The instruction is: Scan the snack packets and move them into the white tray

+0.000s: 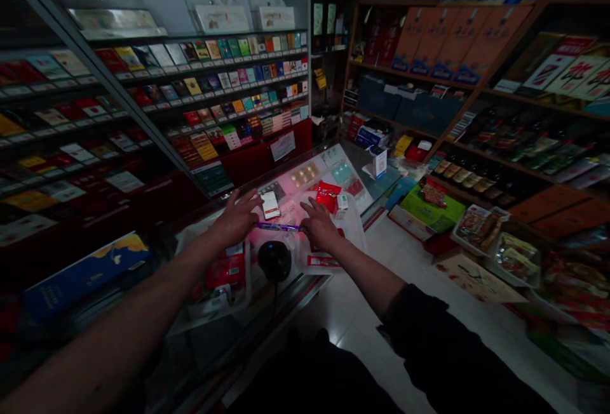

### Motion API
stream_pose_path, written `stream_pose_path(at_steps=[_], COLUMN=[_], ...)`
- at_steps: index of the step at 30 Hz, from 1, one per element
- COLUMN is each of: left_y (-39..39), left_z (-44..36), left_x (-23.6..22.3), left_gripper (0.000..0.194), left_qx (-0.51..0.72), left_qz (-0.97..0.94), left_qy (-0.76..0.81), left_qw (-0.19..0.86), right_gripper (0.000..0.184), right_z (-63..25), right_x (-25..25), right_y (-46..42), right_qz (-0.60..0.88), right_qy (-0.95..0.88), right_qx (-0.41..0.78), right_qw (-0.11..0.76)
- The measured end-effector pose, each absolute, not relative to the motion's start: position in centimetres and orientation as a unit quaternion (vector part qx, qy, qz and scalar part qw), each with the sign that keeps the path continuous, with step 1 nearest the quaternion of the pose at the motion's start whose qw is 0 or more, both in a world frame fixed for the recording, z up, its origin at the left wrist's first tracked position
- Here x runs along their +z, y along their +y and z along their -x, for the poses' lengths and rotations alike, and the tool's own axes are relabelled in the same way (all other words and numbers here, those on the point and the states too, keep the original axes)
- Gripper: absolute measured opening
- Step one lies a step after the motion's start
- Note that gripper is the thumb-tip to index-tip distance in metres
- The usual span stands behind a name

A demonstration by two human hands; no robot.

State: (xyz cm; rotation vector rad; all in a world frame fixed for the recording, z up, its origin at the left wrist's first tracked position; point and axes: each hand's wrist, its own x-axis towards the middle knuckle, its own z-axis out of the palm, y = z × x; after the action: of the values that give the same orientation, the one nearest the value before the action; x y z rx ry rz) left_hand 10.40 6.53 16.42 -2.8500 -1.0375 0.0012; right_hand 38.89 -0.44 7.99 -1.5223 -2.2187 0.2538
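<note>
Stretched level between my two hands is a slim purple stick-shaped packet. My left hand pinches its left end, and my right hand pinches the other. Just below it on the glass counter stands a black barcode scanner, and reddish light falls around the packet. A small white rectangle with a dark edge, perhaps a phone, lies beyond my left fingers. Past my right hand are a red packet and a small white box. My right hand is over a white tray.
A clear bin holding red packets sits left of the scanner. Shelves of cigarette packs rise behind the counter. A long blue box lies at the left. Bottles and a green box stand to the right, above the tiled floor.
</note>
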Motion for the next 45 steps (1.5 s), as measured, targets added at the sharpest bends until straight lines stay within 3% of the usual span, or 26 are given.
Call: stream_pose_path(at_steps=[23, 35, 45], left_y=[9.0, 9.4, 8.3], left_z=[-3.1, -1.0, 4.9], left_x=[8.4, 9.9, 11.9], left_gripper=[0.025, 0.023, 0.030], left_qx=[-0.044, -0.021, 0.006], left_qz=[0.927, 0.923, 0.893], left_qy=[-0.369, -0.382, -0.451], left_qw=[0.042, 0.035, 0.004], right_gripper=[0.020, 0.019, 0.016], right_z=[-31.3, -30.0, -21.7], right_x=[4.6, 6.7, 8.8], right_y=[1.8, 2.9, 0.5], right_qz=[0.591, 0.568, 0.473], right_qy=[-0.791, -0.810, -0.865], right_qx=[0.095, 0.076, 0.076], right_qw=[0.124, 0.126, 0.147])
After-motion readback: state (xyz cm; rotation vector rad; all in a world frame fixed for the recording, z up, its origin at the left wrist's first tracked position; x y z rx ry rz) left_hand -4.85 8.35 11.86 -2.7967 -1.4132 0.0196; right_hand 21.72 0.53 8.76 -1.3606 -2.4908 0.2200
